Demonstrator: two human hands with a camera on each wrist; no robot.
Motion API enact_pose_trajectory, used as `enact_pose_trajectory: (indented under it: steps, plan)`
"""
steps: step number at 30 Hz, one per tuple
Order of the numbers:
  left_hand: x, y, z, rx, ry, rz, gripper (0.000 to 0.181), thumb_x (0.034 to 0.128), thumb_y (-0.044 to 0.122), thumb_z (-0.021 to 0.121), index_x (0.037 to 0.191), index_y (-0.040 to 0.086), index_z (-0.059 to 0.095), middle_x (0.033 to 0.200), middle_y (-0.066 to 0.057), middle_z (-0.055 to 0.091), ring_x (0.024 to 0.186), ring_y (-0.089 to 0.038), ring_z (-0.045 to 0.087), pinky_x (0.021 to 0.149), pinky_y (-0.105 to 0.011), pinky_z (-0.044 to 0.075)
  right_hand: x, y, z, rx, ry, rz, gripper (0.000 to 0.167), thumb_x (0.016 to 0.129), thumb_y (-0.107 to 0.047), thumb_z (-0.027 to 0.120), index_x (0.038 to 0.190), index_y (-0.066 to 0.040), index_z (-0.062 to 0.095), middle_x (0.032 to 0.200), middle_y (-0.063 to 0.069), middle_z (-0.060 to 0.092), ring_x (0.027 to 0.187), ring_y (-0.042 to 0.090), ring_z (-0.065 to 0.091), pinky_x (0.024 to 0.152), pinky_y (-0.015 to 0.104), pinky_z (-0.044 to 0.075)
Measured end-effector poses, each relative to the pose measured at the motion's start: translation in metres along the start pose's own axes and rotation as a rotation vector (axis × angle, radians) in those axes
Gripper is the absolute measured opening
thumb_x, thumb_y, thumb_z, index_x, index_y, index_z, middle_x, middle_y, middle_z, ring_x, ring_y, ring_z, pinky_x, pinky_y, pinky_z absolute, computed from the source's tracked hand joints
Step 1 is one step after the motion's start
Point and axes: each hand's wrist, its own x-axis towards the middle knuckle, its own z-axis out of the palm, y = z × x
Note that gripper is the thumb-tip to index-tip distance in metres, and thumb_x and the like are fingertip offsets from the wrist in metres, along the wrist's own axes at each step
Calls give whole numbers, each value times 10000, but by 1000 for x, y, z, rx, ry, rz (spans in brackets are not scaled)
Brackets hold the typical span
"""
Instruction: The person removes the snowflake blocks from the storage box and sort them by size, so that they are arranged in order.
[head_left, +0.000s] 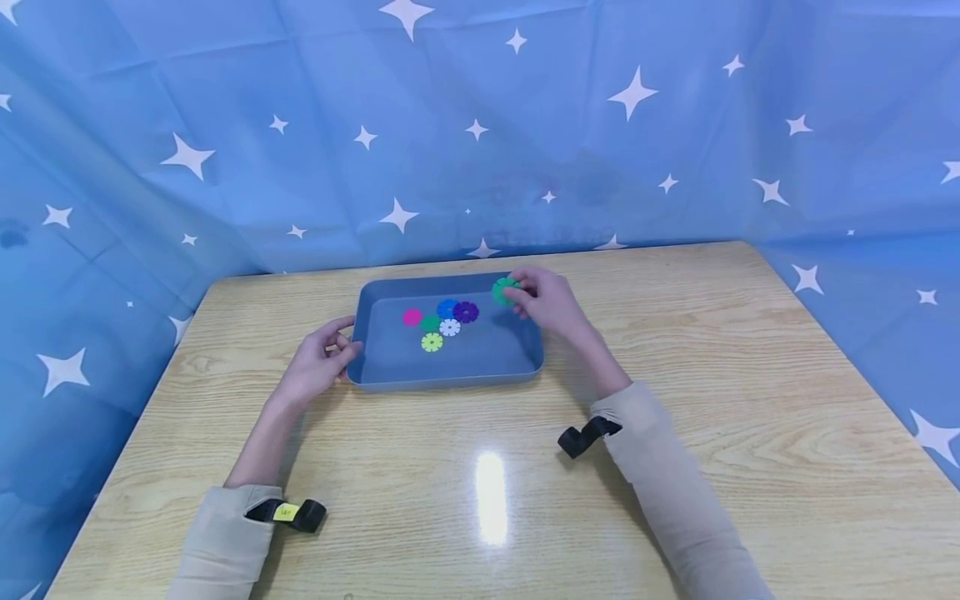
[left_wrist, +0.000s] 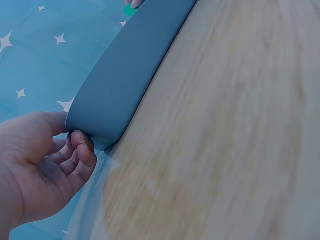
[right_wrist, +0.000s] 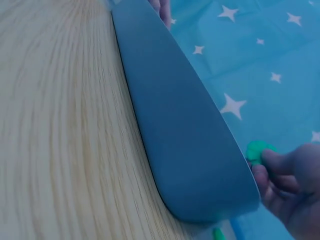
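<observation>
A blue-grey tray [head_left: 390, 367] lies on the table with several flower-shaped plastic discs in its middle. At the tray's left end, my left hand [head_left: 318, 362] grips the wall, thumb over the rim and fingers curled outside; the left wrist view shows this hand [left_wrist: 45, 170] at the tray's corner [left_wrist: 112, 100]. Over the right part of the tray, my right hand [head_left: 551, 304] pinches a green notched disc [head_left: 503, 291] between thumb and fingers. In the right wrist view the green disc [right_wrist: 257, 151] shows above the rim, partly hidden by the fingers.
In the tray lie a pink disc [head_left: 412, 317], a green disc [head_left: 430, 323], a blue disc [head_left: 446, 308], a purple disc [head_left: 467, 312], a white disc [head_left: 450, 327] and a yellow-green disc [head_left: 432, 342]. A blue star-patterned cloth [head_left: 465, 167] hangs behind the wooden table [head_left: 712, 375].
</observation>
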Motion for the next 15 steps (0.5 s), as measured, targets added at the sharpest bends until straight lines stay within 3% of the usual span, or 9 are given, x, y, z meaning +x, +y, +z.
enact_pose_trajectory:
  steps: [10,15]
  plan:
    - [0,0,0,-1,0,6,549,1026,57,550,1536,-16,361,929,-146,555,622,-115,547,494,-225,407,-14,18,-32,-38,45,-13,272,1043,-194,587,1259,-42,652,922,196,673,785,339,651,651,397,535]
    - [0,-1,0,-11,-2,6,558,1023,58,552,1538,-22,352,923,-148,555,617,-111,542,490,-224,403,-19,29,-49,-83,74,25,277,1047,-191,578,1268,-37,641,939,190,642,817,352,652,629,332,518]
